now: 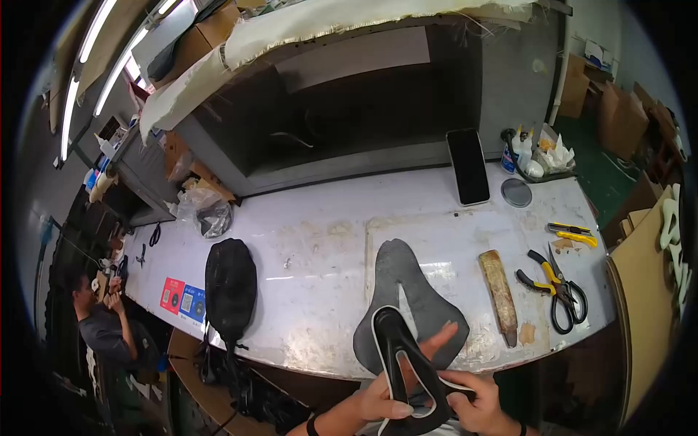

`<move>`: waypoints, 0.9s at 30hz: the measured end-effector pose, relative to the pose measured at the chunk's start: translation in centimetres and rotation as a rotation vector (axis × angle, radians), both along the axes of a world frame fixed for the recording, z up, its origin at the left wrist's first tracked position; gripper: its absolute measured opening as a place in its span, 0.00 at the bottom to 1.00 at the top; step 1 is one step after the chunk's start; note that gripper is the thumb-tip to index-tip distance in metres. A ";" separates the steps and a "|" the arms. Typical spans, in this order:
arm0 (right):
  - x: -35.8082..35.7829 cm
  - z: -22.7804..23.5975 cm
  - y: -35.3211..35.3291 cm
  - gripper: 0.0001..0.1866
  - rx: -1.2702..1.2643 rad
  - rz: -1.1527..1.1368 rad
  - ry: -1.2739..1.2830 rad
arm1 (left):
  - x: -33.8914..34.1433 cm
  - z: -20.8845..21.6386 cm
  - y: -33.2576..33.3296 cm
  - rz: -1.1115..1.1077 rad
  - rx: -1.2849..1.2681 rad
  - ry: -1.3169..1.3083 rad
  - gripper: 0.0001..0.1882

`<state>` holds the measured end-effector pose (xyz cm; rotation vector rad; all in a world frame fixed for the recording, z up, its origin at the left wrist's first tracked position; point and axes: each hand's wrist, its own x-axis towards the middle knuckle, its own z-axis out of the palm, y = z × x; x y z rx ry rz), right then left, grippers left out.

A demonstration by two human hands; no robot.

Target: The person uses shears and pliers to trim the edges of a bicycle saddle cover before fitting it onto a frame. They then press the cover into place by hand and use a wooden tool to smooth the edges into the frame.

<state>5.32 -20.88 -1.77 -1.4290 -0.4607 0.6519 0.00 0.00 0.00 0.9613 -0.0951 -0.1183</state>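
Observation:
Near the table's front edge I hold a black bicycle saddle with a pale rim and a long central slot. My left hand grips its left side, the thumb on top; fingers pass beneath it, and some stick out beyond its right side. At the saddle's right rear edge, my right hand is closed with thumb and fingers pinching the rim. Behind it a grey saddle-shaped piece with a slit lies flat on the white table, partly hidden by the saddle and my left fingers.
On the right lie a worn wooden tool, pliers, scissors and a yellow utility knife. A phone leans at the back beside a round lid. A black bag lies left. Another person sits far left.

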 end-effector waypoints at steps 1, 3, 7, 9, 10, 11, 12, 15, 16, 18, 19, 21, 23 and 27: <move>-0.5 -0.2 -0.1 0.20 -0.016 0.010 -0.017 | -0.2 -0.4 0.5 0.031 -0.071 -0.045 0.64; -0.4 0.1 -0.3 0.17 -0.035 0.032 -0.036 | -0.1 -0.4 0.8 0.072 -0.144 -0.093 0.58; 0.9 1.3 -0.9 0.15 -0.009 0.121 -0.270 | 0.3 0.8 3.0 0.280 -0.294 -0.009 0.51; 0.9 0.7 -0.8 0.15 0.018 0.120 -0.423 | -0.1 1.4 3.8 0.182 -0.078 0.268 0.34; 0.9 1.1 -0.8 0.14 0.012 0.098 -0.401 | 0.3 3.3 2.6 0.299 -0.070 0.288 0.15; 1.1 0.9 -0.9 0.14 0.013 0.108 -0.400 | 0.3 2.8 2.5 0.309 -0.072 0.288 0.15; 1.4 0.8 -0.9 0.14 0.031 0.101 -0.431 | 0.2 2.4 2.6 0.339 0.060 0.176 0.12; 1.5 1.1 -1.1 0.13 0.019 0.129 -0.368 | 0.1 2.5 2.7 0.418 0.290 0.072 0.05; 1.5 1.2 -1.1 0.13 0.013 0.136 -0.358 | -0.1 2.4 3.0 0.416 0.355 0.061 0.05; 1.5 1.2 -1.0 0.13 0.004 0.142 -0.347 | -0.1 2.7 3.1 0.412 0.417 0.052 0.04; 1.5 1.1 -0.9 0.13 0.034 0.131 -0.351 | 0.0 3.3 2.9 0.422 0.473 0.070 0.04; 1.5 1.2 -0.8 0.13 0.060 0.120 -0.352 | -0.1 3.5 2.8 0.432 0.527 0.090 0.04; 1.5 1.3 -0.7 0.13 0.091 0.123 -0.363 | -0.3 3.1 2.8 0.421 0.415 0.109 0.05; 0.9 0.1 -1.1 0.09 0.125 0.055 -0.361 | 0.1 2.1 2.6 0.394 0.247 0.044 0.06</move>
